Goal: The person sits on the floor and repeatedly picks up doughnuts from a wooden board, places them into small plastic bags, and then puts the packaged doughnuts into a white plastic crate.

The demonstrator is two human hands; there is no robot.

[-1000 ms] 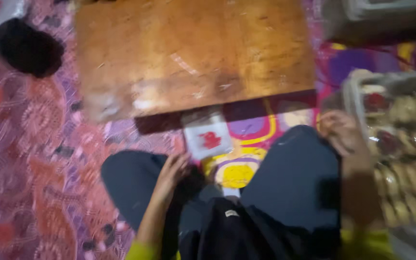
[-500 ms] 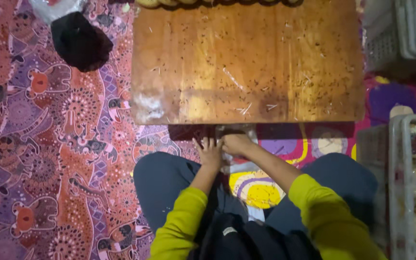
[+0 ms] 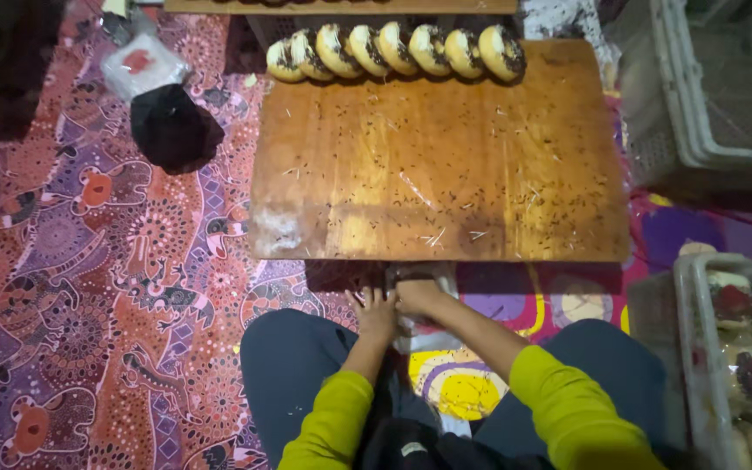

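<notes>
My left hand (image 3: pixel 375 312) and my right hand (image 3: pixel 419 298) meet on the floor just under the near edge of a low wooden board table (image 3: pixel 441 165). Both rest on a clear plastic packet (image 3: pixel 418 335) lying between my knees; the packet is mostly hidden by my fingers. I cannot see how firmly either hand grips it. A row of several round buns with dark topping (image 3: pixel 393 50) lines the board's far edge. Crumbs and sprinkles dot the wood.
A grey plastic crate (image 3: pixel 707 104) stands at the upper right. A crate of wrapped buns (image 3: pixel 746 348) sits by my right knee. A black cloth (image 3: pixel 174 129) and a small packet (image 3: pixel 143 63) lie on the patterned mat (image 3: pixel 89 287) to the left.
My right hand came from the crate at my right knee to the packet under the board, joining my left hand. The view tilted up, bringing the row of buns into sight.
</notes>
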